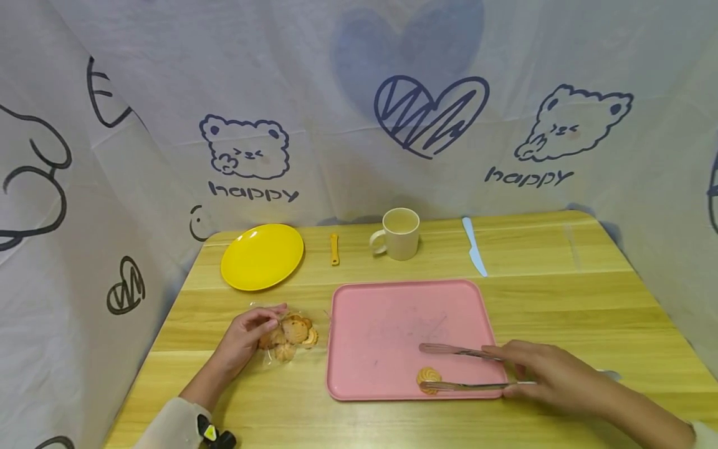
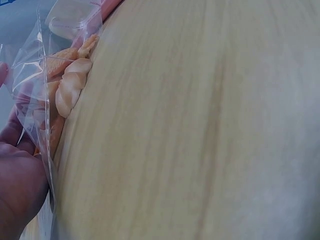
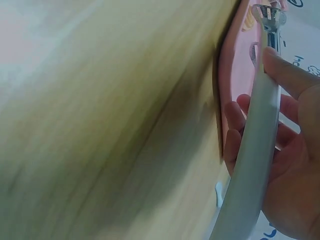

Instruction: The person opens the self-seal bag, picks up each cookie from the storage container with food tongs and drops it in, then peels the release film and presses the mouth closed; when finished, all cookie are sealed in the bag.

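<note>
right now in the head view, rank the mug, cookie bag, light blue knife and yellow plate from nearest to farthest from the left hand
1. Cookie bag: held by the left hand
2. Yellow plate: just beyond that hand
3. Mug: farther back, right of the plate
4. Light blue knife: right of the mug

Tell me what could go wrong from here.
The right hand holds the tongs spread, one arm overlapping the cookie in the head view; closing them might shove or crack it. The cookie lies close to the near rim of the pink tray, so a nudge could push it against that edge. Gripping the clear bag harder, the left hand might crumble its contents.
</note>
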{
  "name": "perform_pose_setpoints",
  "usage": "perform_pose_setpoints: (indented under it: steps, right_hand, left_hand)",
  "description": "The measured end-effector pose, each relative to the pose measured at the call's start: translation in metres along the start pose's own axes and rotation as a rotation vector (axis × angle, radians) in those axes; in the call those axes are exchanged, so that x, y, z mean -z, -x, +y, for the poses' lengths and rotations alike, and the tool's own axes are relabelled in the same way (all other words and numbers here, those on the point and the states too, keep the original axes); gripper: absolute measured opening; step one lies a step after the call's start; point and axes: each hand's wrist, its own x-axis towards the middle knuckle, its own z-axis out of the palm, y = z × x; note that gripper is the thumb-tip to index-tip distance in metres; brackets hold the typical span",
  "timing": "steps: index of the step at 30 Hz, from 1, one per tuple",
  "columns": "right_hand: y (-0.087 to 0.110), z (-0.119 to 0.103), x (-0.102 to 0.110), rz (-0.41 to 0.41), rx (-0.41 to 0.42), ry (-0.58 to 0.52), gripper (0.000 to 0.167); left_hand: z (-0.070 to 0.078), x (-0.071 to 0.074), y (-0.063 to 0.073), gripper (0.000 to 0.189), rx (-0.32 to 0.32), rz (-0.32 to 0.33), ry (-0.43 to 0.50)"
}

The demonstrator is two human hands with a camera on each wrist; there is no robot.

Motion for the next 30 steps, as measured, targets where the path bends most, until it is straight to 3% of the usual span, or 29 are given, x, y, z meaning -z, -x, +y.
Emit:
perform_pose_setpoints:
  steps: [8,30]
  right_hand:
    - [0.003,-0.002,-0.004,0.001,0.03,0.138,0.058]
    - [0.003,0.0,-0.012,0.045,0.115,0.231,0.055]
  left_hand:
    - [0.001,-0.001,-0.001,0.012,0.02,0.013,-0.01]
    - [0.001,-0.001,0.0,0.013,0.025,0.017,-0.037]
